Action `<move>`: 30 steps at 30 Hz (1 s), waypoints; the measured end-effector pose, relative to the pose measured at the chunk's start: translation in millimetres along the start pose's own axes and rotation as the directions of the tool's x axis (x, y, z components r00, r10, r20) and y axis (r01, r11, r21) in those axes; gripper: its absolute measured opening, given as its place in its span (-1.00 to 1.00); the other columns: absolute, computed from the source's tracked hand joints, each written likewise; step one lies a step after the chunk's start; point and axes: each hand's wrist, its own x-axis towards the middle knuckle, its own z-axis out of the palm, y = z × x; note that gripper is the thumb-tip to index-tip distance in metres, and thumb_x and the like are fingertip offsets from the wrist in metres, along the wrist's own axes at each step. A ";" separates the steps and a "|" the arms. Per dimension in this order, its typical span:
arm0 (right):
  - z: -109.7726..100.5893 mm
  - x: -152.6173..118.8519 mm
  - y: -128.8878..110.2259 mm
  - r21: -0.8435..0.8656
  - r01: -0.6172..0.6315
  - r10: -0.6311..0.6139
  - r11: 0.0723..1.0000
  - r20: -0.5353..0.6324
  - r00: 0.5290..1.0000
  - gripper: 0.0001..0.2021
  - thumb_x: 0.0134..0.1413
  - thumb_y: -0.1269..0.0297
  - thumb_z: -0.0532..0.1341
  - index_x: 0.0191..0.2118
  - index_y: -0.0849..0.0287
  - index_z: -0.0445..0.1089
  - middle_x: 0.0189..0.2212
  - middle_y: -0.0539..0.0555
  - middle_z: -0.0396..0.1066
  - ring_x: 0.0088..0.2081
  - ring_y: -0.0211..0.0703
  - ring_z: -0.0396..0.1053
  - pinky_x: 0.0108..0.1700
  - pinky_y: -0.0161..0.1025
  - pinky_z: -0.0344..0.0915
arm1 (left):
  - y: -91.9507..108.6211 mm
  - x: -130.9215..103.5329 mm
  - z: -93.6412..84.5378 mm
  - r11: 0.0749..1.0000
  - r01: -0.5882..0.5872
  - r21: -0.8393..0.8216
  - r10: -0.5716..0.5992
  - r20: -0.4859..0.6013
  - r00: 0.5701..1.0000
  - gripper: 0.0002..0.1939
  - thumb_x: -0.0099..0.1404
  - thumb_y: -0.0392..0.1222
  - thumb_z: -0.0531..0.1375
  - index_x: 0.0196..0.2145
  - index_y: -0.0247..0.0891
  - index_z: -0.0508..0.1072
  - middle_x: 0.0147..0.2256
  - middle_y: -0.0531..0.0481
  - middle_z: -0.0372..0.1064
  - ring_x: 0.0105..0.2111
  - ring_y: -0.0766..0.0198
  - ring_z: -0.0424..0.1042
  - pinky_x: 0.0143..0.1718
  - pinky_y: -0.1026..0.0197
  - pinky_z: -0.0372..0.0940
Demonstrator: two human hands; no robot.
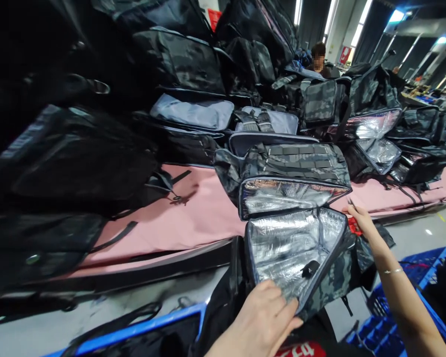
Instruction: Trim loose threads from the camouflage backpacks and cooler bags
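On my remote feed, the bare left hand [263,317] grips the rim of an open, silver-lined camouflage fabric bag [286,243]; the bare right hand [360,219] is beside a pink-covered table [193,208], blue plastic crates [427,260] below.

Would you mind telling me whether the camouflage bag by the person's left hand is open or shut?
Open: the camouflage bag shows its silver lining, and the left hand holds its near edge.

A bag [297,166] lies on the table [204,203], flap [282,238] past the near edge, more bags [189,59] behind, a left crate [134,329] and right crate [427,259] below.
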 end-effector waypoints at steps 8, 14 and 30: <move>0.6 -36.6 -17.9 0.076 -0.059 0.037 0.995 0.256 0.966 -0.82 -0.18 0.19 0.20 -0.48 0.22 0.36 -0.74 -0.11 0.17 -0.68 -0.36 0.05 -0.63 -0.38 0.01 | -7.9 -6.5 -7.2 0.996 0.008 -0.089 -0.010 -0.017 1.000 -0.83 0.28 -0.20 0.06 -0.24 -0.28 0.39 -0.55 0.03 0.34 -0.56 0.29 0.28 -0.44 0.18 0.24; -5.3 -72.5 -22.1 0.136 0.081 -0.107 0.987 0.195 0.975 -0.70 -0.25 0.30 0.15 -0.29 0.24 0.46 -0.41 0.07 0.48 -0.36 -0.10 0.40 -0.22 -0.19 0.32 | -78.6 27.1 -38.7 0.975 0.176 0.137 -0.150 -0.179 0.972 -0.67 0.26 -0.17 0.08 -0.03 -0.26 0.32 -0.04 -0.24 0.33 -0.05 0.07 0.33 -0.06 0.07 0.25; -50.5 -179.6 -9.5 -0.031 0.398 -0.389 0.917 0.158 0.908 -0.54 -0.05 0.45 0.07 0.04 0.10 0.34 -0.03 0.09 0.40 -0.02 -0.09 0.37 0.02 -0.17 0.30 | -187.7 172.2 -139.6 0.565 0.574 0.592 -0.565 -0.229 0.793 -0.36 0.29 0.13 -0.12 -0.10 -0.61 0.31 -0.18 -0.31 0.35 -0.14 -0.13 0.35 -0.24 -0.09 0.23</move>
